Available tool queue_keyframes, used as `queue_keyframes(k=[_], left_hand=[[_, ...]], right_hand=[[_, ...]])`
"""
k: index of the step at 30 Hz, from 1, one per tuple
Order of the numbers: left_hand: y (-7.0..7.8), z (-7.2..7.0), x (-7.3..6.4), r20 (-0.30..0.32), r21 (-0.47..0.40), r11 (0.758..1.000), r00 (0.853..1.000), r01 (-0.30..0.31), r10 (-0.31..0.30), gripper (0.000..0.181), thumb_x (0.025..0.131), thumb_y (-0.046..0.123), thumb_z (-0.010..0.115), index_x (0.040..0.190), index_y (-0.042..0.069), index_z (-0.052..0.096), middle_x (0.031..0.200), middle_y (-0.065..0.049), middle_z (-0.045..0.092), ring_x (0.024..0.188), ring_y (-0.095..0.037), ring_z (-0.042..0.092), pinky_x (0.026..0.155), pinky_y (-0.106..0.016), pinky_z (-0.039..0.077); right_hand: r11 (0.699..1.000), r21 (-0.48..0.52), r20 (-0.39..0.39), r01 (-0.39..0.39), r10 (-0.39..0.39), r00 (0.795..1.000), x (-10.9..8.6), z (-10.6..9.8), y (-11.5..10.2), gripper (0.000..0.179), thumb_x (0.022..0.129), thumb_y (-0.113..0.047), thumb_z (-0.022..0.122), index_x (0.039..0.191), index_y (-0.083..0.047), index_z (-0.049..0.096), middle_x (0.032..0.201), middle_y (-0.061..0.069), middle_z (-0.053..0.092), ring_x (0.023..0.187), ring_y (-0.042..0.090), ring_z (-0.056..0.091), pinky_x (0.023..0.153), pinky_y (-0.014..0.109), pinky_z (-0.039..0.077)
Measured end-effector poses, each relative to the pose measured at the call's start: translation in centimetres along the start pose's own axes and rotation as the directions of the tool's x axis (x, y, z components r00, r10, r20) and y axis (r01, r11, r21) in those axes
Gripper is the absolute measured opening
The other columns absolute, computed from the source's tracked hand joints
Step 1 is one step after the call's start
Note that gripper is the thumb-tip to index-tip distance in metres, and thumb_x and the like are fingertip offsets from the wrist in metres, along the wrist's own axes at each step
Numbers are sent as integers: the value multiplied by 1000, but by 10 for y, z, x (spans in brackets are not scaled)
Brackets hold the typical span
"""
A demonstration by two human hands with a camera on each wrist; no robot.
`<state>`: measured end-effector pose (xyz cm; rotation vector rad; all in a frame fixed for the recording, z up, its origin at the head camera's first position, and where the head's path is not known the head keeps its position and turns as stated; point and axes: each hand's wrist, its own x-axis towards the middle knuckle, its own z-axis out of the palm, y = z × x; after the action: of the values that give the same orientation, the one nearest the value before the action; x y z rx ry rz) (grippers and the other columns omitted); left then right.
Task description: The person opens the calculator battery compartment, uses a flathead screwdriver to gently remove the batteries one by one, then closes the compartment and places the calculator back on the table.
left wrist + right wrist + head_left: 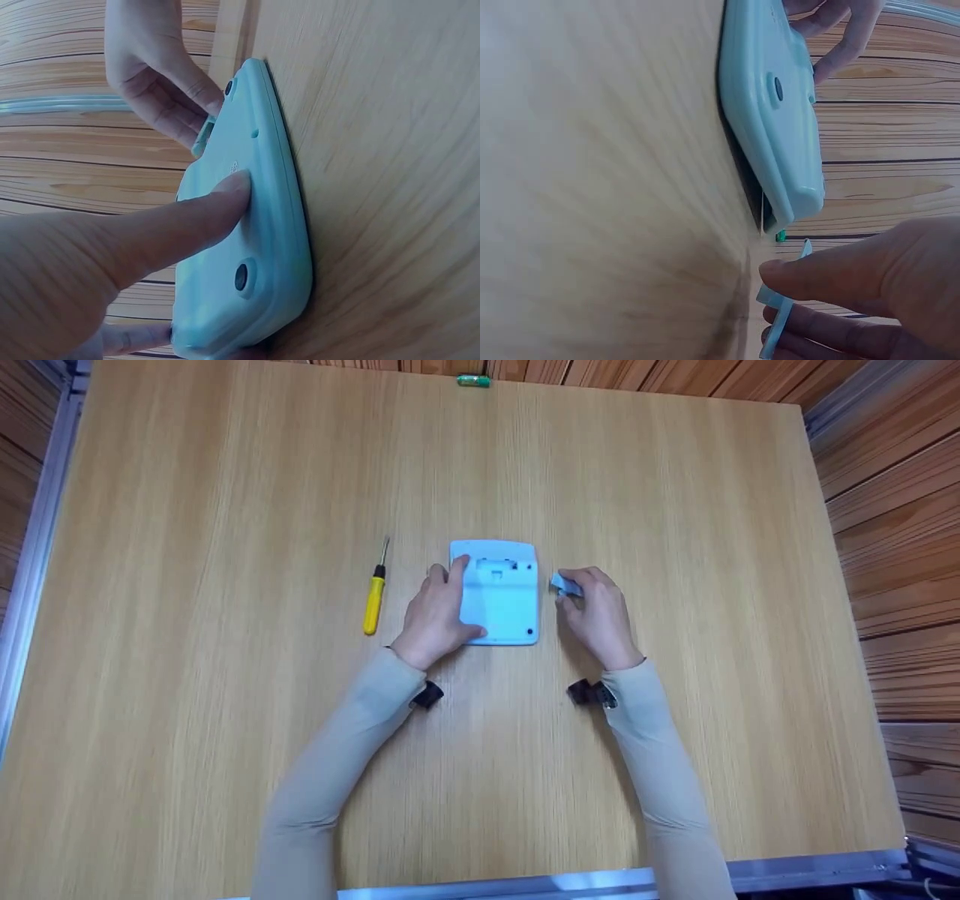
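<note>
A light-blue, calculator-like device [499, 604] lies back side up, with dark round feet and a recessed battery compartment [497, 565] near its far end. My left hand [435, 611] holds it by its left side, the thumb [225, 202] resting on the back; some fingertips are hidden. Just right of the device, my right hand [600, 611] pinches a small light-blue battery cover [566, 584] between thumb and fingers. In the right wrist view the cover [778, 330] is tilted and apart from the device.
A yellow-handled screwdriver [374, 596] lies left of the left hand, tip pointing away. One green battery [473, 381] is at the far edge of the wooden table [225, 510]. Wood-panelled walls [892, 570] stand beyond the table's edges.
</note>
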<state>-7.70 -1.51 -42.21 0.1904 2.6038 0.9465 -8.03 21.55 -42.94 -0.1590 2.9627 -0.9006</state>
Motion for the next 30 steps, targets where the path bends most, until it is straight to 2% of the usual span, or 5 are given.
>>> queue_keyframes(k=[11, 23, 30], left_hand=[[-1, 0, 0, -1, -3, 1000, 1000, 1, -1, 100, 74, 22, 83, 152, 11, 21, 130, -21, 42, 104, -27, 47, 83, -38, 48], [2, -1, 0, 8, 8, 1000, 1000, 4, -4, 100, 75, 23, 83, 152, 12, 20, 134, -22, 39, 110, -29, 48, 89, -41, 48], [2, -1, 0, 11, 45, 999, 1000, 5, -5, 101, 74, 25, 83, 152, 10, 21, 130, -22, 41, 107, -30, 49, 84, -40, 50]], right_hand=[[999, 32, -20, 14, -14, 1000, 5, -4, -14, 37, 91, -5, 63, 127, 4, 59, 117, 20, 60, 109, 31, 59, 96, 40, 48], [991, 30, 46, 133, -134, 990, 8, -6, -26, 39, 92, -10, 63, 129, -1, 58, 121, 16, 61, 113, 27, 58, 98, 38, 47], [988, 20, 84, 155, -156, 984, 12, -5, -37, 36, 92, -13, 64, 125, -1, 59, 125, 15, 60, 118, 26, 56, 102, 38, 44]])
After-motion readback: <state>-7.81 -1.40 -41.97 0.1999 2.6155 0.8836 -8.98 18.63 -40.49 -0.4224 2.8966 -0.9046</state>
